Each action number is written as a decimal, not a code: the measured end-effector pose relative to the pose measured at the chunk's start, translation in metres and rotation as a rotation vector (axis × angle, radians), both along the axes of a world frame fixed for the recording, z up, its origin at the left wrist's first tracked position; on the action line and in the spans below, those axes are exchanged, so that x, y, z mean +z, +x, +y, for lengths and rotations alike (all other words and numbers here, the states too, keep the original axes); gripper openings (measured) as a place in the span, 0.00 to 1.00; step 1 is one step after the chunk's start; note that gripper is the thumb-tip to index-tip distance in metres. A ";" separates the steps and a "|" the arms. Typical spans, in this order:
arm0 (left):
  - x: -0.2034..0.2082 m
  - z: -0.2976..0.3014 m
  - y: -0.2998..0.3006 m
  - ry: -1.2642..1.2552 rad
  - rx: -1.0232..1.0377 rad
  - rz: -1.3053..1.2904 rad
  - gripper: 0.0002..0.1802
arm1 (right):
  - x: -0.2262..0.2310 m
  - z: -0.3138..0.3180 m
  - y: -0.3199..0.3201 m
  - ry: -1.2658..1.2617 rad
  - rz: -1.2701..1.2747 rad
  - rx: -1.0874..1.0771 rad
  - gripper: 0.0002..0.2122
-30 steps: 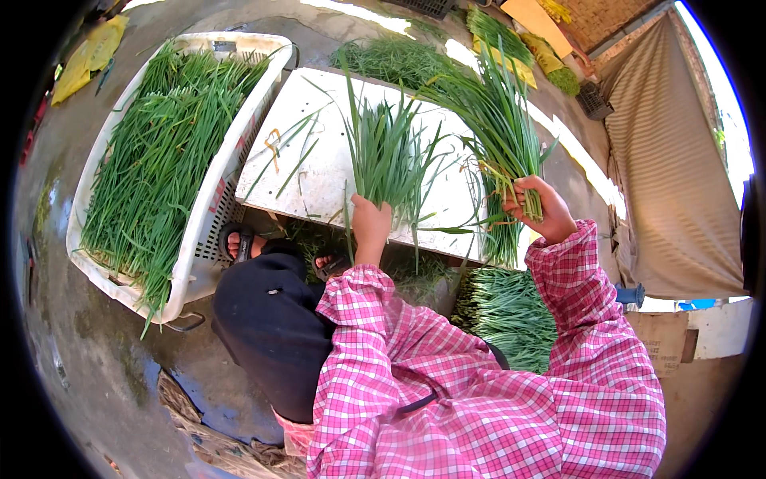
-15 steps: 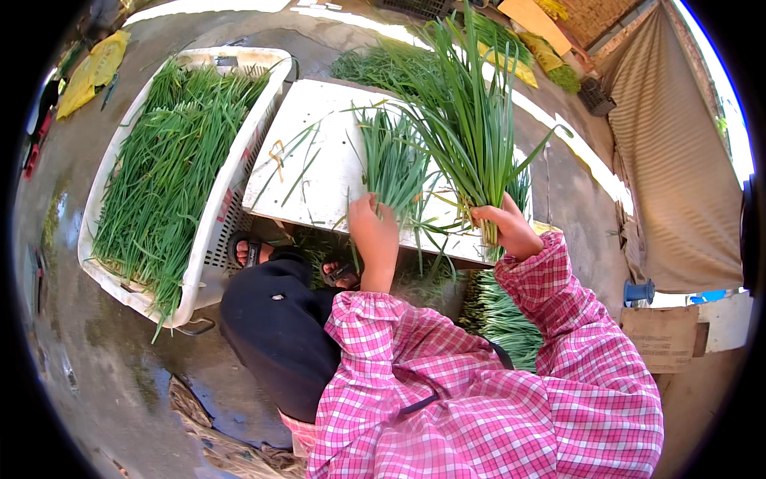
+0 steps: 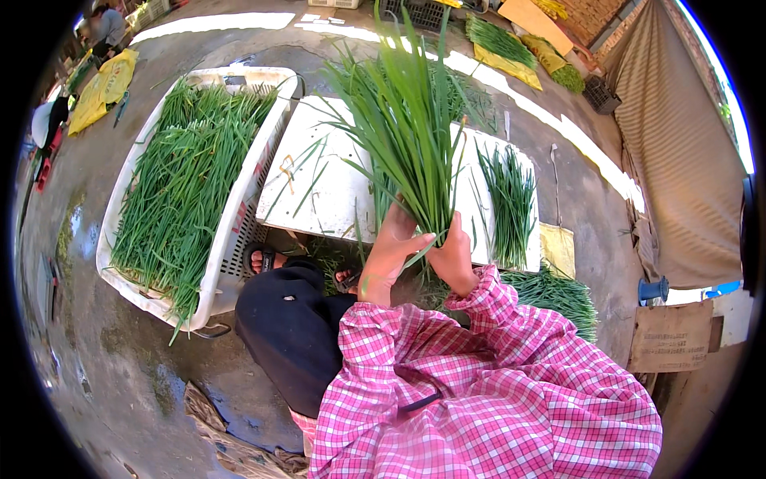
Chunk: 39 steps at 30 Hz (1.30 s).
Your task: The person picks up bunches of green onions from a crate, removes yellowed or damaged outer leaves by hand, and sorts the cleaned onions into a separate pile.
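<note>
A tall bunch of green chives [image 3: 411,128] stands upright over the near edge of a white board [image 3: 319,199], its leaves fanning out at the top. My left hand [image 3: 392,247] is closed around the lower stems from the left, fingers partly hidden behind them. From the right, my right hand [image 3: 453,257] grips the same stems near their base. Behind the held bunch, more chives lie on the board, mostly covered from sight. Another bundle of chives [image 3: 508,199] rests on the board's right side. Thin loose leaves and an orange tie [image 3: 286,172] lie to the left.
A white plastic crate [image 3: 275,120] full of chives stands left of the board. More chives [image 3: 562,299] lie low at the right, below the board. Beyond are yellow sacks [image 3: 104,92], a dark crate [image 3: 598,96] and a hanging striped cloth [image 3: 686,160]. Another person [image 3: 109,30] is at the far left.
The held bunch has moved left and toward the middle. My left hand has left the chives on the board and joined my right hand on this bunch. The view has shifted slightly.
</note>
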<state>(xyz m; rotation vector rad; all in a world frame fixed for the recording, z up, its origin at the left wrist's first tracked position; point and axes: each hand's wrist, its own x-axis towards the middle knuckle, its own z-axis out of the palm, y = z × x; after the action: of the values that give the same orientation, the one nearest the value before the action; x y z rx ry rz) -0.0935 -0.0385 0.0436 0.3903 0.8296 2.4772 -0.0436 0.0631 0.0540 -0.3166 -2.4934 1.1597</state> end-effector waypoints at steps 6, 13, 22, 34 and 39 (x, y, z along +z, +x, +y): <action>-0.016 -0.010 0.001 -0.074 -0.020 0.082 0.38 | 0.001 -0.007 0.000 0.269 -0.089 0.002 0.26; 0.004 -0.006 0.008 0.008 0.230 -0.186 0.25 | -0.011 -0.009 0.004 0.485 0.173 0.082 0.25; 0.008 -0.016 0.006 0.006 0.430 -0.242 0.23 | -0.011 -0.015 0.011 0.542 0.261 0.146 0.23; 0.003 -0.035 -0.002 0.210 0.384 -0.401 0.26 | -0.025 -0.015 0.023 0.541 0.280 0.157 0.22; 0.018 -0.039 0.005 0.118 0.433 -0.337 0.23 | -0.029 -0.012 0.029 0.536 0.301 0.150 0.22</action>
<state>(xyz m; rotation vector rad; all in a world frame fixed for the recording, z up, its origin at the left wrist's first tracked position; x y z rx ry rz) -0.0890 -0.0774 0.0612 -0.1916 0.6828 2.8832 -0.0145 0.0507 0.0247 0.1802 -2.4616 0.4984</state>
